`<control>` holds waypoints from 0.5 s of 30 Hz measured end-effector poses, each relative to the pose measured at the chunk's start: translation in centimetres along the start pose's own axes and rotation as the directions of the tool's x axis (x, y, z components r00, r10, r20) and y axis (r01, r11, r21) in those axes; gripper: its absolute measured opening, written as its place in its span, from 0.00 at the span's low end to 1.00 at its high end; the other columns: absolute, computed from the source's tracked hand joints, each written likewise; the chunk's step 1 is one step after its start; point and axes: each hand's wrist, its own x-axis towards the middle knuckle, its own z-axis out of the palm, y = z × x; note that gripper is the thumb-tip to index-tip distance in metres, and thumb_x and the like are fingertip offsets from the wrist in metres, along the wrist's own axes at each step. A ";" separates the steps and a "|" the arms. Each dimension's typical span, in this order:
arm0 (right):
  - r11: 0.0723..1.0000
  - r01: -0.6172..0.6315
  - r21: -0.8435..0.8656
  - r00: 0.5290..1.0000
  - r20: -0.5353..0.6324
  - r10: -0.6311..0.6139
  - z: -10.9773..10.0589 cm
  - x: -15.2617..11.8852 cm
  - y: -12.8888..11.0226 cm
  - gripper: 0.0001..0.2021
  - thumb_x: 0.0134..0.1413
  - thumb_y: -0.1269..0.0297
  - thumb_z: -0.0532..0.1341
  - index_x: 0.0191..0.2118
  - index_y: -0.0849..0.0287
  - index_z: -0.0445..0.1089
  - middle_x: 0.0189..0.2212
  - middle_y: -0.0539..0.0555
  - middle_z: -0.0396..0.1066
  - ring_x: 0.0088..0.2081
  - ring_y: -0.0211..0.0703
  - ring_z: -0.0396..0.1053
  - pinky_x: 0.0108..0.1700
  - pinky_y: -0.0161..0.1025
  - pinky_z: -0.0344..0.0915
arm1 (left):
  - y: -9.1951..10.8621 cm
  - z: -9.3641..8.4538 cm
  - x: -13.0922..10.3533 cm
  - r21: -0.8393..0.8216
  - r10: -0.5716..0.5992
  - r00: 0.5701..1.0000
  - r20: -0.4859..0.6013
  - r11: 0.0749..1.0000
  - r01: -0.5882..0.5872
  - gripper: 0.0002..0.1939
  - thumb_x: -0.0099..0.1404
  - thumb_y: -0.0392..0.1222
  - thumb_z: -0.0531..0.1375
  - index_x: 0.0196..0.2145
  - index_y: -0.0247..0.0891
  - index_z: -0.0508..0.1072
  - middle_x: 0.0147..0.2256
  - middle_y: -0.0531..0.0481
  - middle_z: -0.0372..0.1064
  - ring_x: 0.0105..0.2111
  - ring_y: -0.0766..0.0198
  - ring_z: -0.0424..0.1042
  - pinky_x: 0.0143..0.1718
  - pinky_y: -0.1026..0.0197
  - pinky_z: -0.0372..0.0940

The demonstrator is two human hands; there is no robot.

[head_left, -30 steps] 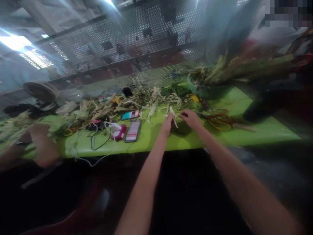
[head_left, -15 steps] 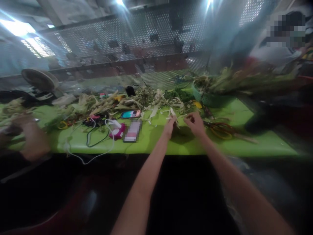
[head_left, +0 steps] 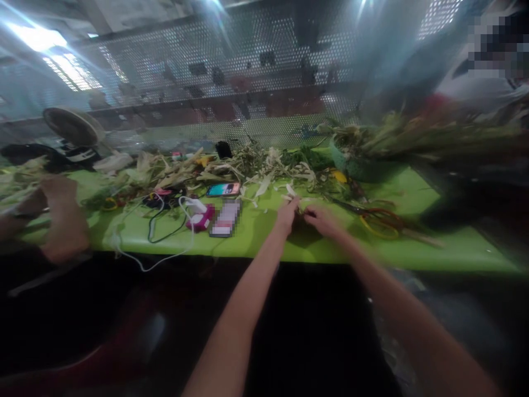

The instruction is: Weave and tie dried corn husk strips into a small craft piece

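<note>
Bench: a table (head_left: 252, 240) with a smooth, glossy green cover; behind it a perforated panel (head_left: 198, 66) in hazy light.

Grip: left hand (head_left: 286, 214) pinches a strip (head_left: 290, 190), pale, thin and papery-looking, its tip standing above the fingers. The strip is at the far side of this hand, over the table. Right hand (head_left: 319, 217) is just beside it, fingers curled inward; blurred, so cannot tell whether it pinches anything.

Near the hands: small pale scraps (head_left: 255, 204) lie on the green, beyond and left of the left hand. Right of the right hand, scissors (head_left: 382, 229) lie flat, dark blades toward the hands, wide orange and yellow loops away from them. Farther left, two flat, rectangular phones (head_left: 223, 189), the farther one lit in teal and orange. Next to the nearer one, a rounded magenta block (head_left: 201, 219) with a white plug; a thin white cable (head_left: 144, 270) droops over the table edge.

Outward: a heap (head_left: 270, 162) of dry, curled, ribbon-like leaves, straw to dull green. Right of it, a rounded green bowl (head_left: 351, 164), with long, fibrous stalks (head_left: 413, 138) spreading from it to the right. Far left, a round-headed fan (head_left: 72, 125), tilted. At the left edge, a co-worker's arms (head_left: 66, 220), detail lost to blur.
</note>
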 end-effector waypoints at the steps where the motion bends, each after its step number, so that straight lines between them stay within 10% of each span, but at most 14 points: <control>1: 1.000 -0.002 0.013 1.000 0.021 0.002 0.0 0.0 0.0 0.08 0.49 0.65 0.58 0.21 0.56 0.64 0.20 0.48 0.62 0.27 0.41 0.59 0.31 0.38 0.50 | 0.0 -0.1 0.1 -0.013 0.027 1.000 0.001 1.000 -0.027 0.09 0.59 0.43 0.65 0.32 0.36 0.71 0.23 0.58 0.64 0.24 0.72 0.62 0.29 0.68 0.58; 10: 0.865 -0.237 0.443 0.953 -0.067 0.295 -0.8 0.0 0.7 0.21 0.48 0.41 0.63 0.29 0.56 0.70 0.22 0.48 0.68 0.23 0.37 0.60 0.27 0.37 0.55 | 0.4 0.6 -0.9 -0.109 -0.036 0.952 0.305 0.991 0.072 0.13 0.57 0.44 0.67 0.33 0.37 0.68 0.24 0.57 0.66 0.24 0.71 0.66 0.30 0.66 0.62; 15: 0.836 -0.199 0.512 0.928 -0.176 0.329 -1.3 0.1 0.7 0.20 0.43 0.43 0.66 0.27 0.56 0.70 0.22 0.47 0.68 0.23 0.35 0.59 0.27 0.36 0.57 | 0.4 0.6 -1.3 -0.012 -0.043 0.942 0.333 0.999 0.050 0.15 0.56 0.49 0.67 0.31 0.36 0.67 0.23 0.58 0.63 0.22 0.73 0.62 0.27 0.67 0.57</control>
